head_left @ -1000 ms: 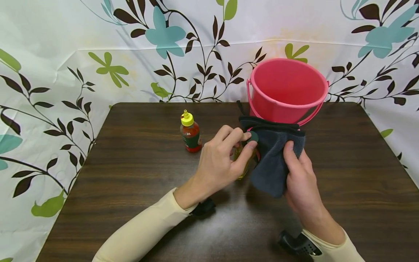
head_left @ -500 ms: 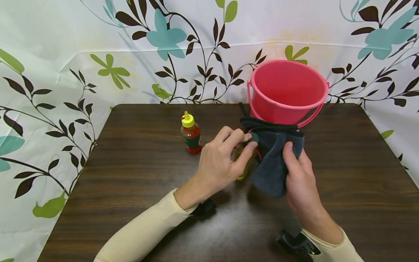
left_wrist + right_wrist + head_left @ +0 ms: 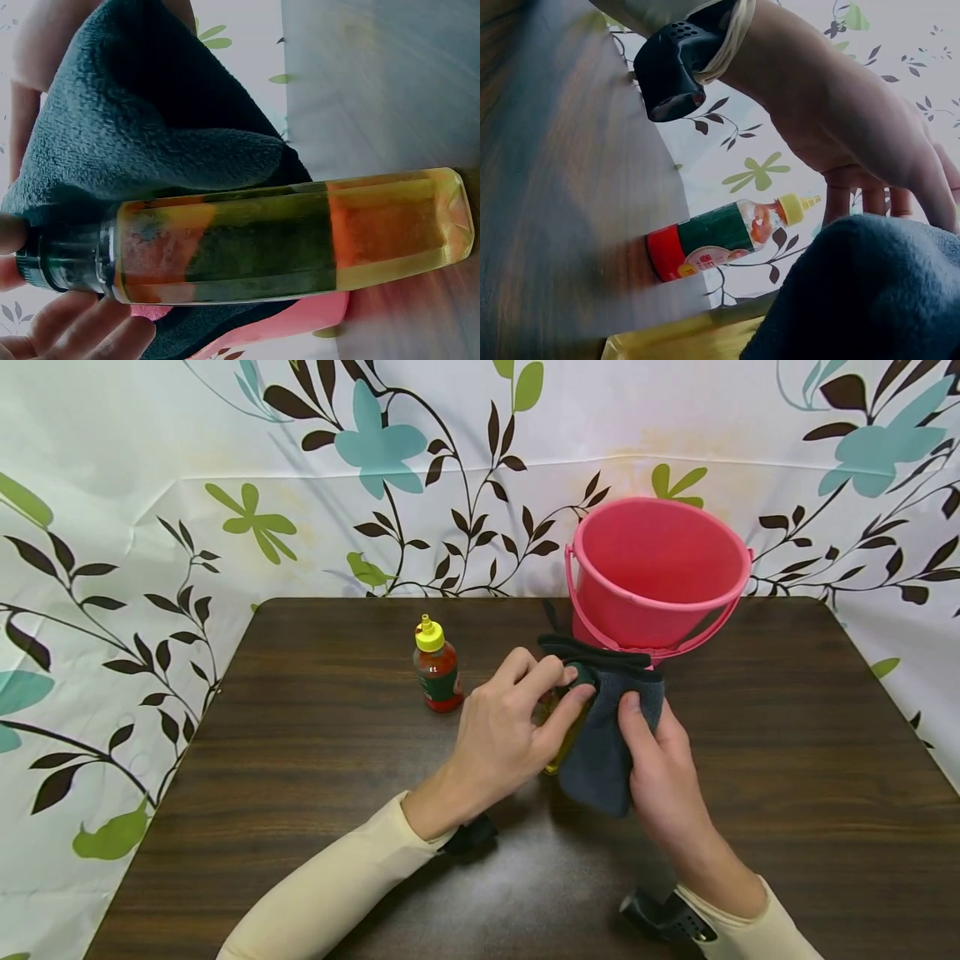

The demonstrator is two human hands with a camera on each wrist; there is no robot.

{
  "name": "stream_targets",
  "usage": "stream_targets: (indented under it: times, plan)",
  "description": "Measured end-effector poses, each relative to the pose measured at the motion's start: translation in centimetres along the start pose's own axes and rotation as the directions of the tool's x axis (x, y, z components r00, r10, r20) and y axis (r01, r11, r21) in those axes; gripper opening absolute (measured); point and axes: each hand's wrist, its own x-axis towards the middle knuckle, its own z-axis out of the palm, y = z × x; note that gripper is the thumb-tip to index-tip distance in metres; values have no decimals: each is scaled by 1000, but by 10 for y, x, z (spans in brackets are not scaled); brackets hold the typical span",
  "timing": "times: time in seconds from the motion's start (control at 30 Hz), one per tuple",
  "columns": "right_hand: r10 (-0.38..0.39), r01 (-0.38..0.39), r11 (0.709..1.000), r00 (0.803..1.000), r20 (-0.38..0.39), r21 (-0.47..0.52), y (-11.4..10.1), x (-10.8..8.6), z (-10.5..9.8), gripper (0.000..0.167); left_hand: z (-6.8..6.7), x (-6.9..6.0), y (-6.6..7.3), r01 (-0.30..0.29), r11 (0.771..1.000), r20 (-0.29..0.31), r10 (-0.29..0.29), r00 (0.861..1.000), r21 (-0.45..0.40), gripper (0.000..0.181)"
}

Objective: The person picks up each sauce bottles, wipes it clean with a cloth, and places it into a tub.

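My left hand (image 3: pixel 502 718) pinches the dark green cap (image 3: pixel 582 675) of a bottle of yellow oil (image 3: pixel 262 247) between thumb and fingers. That bottle is roughly upright; I cannot tell whether its base touches the table. In my right hand (image 3: pixel 667 772) is a dark blue-grey cloth (image 3: pixel 596 752), thumb on the near side and other fingers mostly hidden behind it. The cloth lies along the bottle's right side and covers much of it in the head view. The left wrist view shows the clear body, with green and orange areas, beside the fuzzy cloth.
A squeeze bottle of red sauce (image 3: pixel 438 668) with a yellow nozzle cap stands left of my left hand. Behind the cloth, at the back right, is a pink bucket (image 3: pixel 660 622) with its handle down in front. The dark wooden table (image 3: pixel 300 735) meets a patterned curtain (image 3: pixel 450 427).
My right hand has moved left with the cloth, bringing it closer against the oil bottle and uncovering more of the bucket's front. My left hand has stayed at the cap.
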Motion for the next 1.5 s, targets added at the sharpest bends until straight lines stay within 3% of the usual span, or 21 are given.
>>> stream_targets:
  times: [0.17,0.63,1.03,1.37,1.5]
  plan:
    - [13,-13,997,1000,5,-75,5,2,5,26,1,-1,0,-15,1000,-19,15,1000,-17,14]
    - [-16,13,998,999,-33,-65,34,13,13,34,4,-1,-2,-27,997,-33,25,999,-75,15]
    - [61,-63,988,998,-20,-138,53,14,6,36,4,-1,-1,-34,997,-30,32,999,-68,13]
    - [147,-149,952,989,-29,-268,76,12,-1,33,3,-1,-2,-34,998,-27,33,999,-56,15]
    - [163,-158,920,986,-17,-359,85,12,-5,35,3,-1,-2,-34,998,-19,33,999,-58,15]
